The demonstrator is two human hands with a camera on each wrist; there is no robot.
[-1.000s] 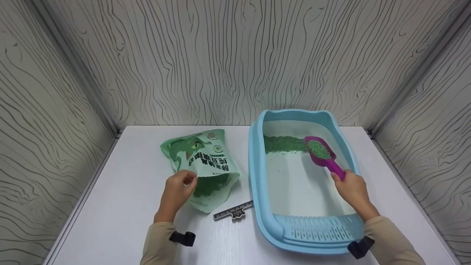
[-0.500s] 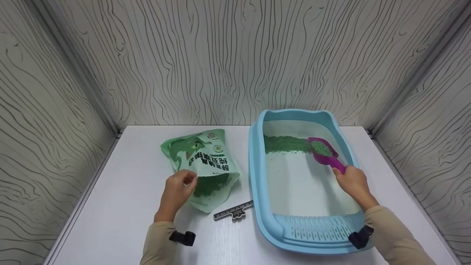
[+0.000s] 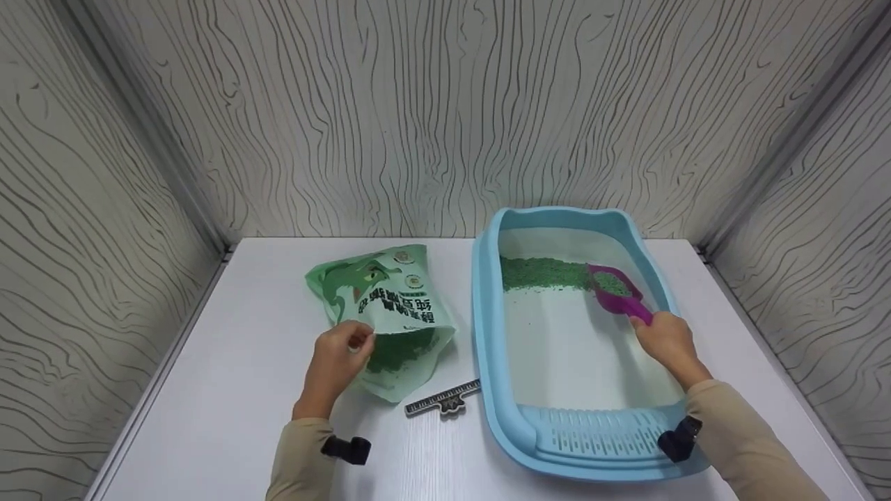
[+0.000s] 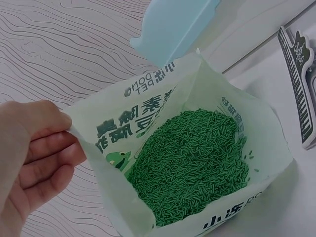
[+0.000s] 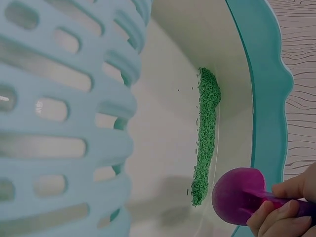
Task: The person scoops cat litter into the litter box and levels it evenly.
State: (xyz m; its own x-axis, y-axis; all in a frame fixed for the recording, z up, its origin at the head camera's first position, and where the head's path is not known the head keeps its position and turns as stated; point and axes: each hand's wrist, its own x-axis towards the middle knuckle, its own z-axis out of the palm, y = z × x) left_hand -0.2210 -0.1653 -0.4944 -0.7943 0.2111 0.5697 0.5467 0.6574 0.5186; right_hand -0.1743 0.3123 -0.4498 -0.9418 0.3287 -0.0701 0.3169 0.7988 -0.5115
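The left hand [image 3: 341, 353] pinches the edge of the bag [image 3: 386, 299] on the tabletop [image 3: 243, 362]; a slip could let its mouth sag closed. The right hand [image 3: 666, 341] grips the scoop [image 3: 621, 303] over the tray [image 3: 489, 341], near its right side; tilting outward could spill pellets [image 3: 612, 283].

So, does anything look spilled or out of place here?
Nothing looks badly wrong. A few stray pellets lie just off the green strip inside the blue tray, which looks slightly untidy. I see none spilled on the white table.
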